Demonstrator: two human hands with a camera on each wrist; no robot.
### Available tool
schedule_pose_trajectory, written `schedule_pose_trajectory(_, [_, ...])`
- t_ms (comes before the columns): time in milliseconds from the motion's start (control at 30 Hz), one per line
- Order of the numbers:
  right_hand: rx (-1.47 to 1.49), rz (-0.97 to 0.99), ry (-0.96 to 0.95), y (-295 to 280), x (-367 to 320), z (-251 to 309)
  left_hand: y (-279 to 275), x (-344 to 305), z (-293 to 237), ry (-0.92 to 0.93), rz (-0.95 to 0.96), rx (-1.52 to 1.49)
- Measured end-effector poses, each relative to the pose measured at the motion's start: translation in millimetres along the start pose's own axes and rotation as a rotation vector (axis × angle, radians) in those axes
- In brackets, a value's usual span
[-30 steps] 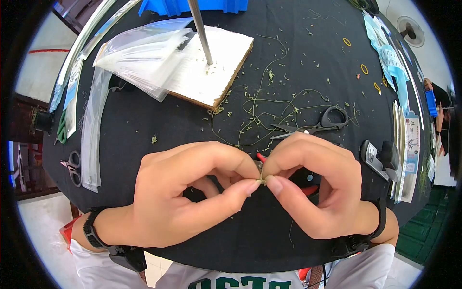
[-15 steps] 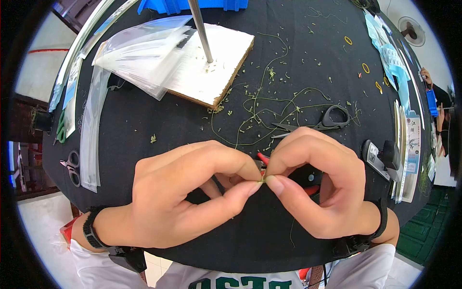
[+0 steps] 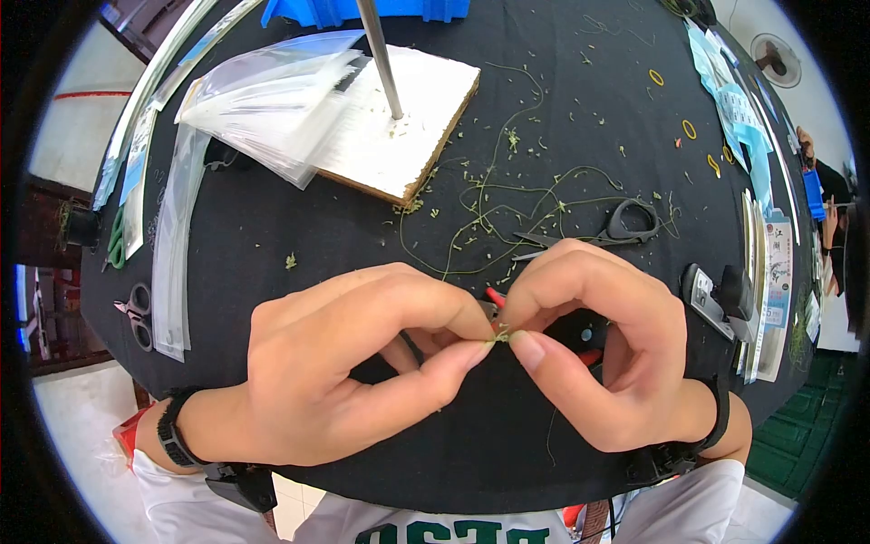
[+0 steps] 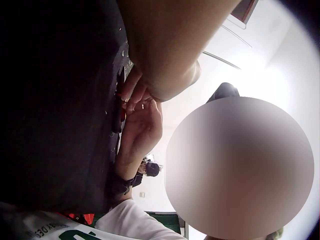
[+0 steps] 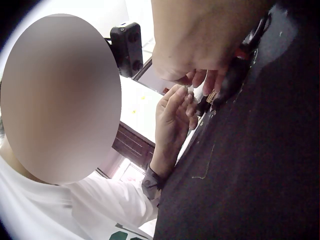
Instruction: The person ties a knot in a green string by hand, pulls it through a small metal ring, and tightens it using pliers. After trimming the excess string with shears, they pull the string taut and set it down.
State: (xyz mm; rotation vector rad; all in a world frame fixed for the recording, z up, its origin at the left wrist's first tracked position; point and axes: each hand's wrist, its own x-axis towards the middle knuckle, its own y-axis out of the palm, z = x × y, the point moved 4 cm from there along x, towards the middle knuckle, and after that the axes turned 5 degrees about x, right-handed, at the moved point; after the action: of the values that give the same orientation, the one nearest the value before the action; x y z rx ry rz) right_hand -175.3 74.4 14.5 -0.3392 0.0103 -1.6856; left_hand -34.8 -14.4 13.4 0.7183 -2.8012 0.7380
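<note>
A tiny pale green piece point(image 3: 501, 336) sits between the two hands at the centre of the head view. My left hand point(image 3: 362, 363) pinches it between thumb and forefinger. From the other side my right hand point(image 3: 603, 349) has thumb and forefinger at the same piece, the tips slightly parted; whether they grip it cannot be told. Red-handled pliers point(image 3: 495, 297) lie behind and under the hands, partly hidden. In the left wrist view the right hand point(image 4: 142, 122) shows beyond the left; in the right wrist view the left hand point(image 5: 172, 117) has its thumb and fingertips together.
Black scissors point(image 3: 625, 225) and tangled green thread point(image 3: 489, 213) lie beyond the hands. A white board point(image 3: 408, 118) with a metal rod, plastic sleeves point(image 3: 272, 100) and a blue bin point(image 3: 362, 11) are farther back. A stapler point(image 3: 707, 304) stands right, small scissors point(image 3: 138, 317) left.
The right thumb and forefinger have moved slightly right, away from the left fingertips, and more of the green piece shows between them. The left hand has barely moved.
</note>
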Motion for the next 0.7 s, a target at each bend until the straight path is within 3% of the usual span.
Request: schedule_pose_trajectory(700, [-0.082, -0.023, -0.089, -1.3, 0.6, -0.3, 1.0, -1.5, 1.5, -0.041, -0.002, -0.016])
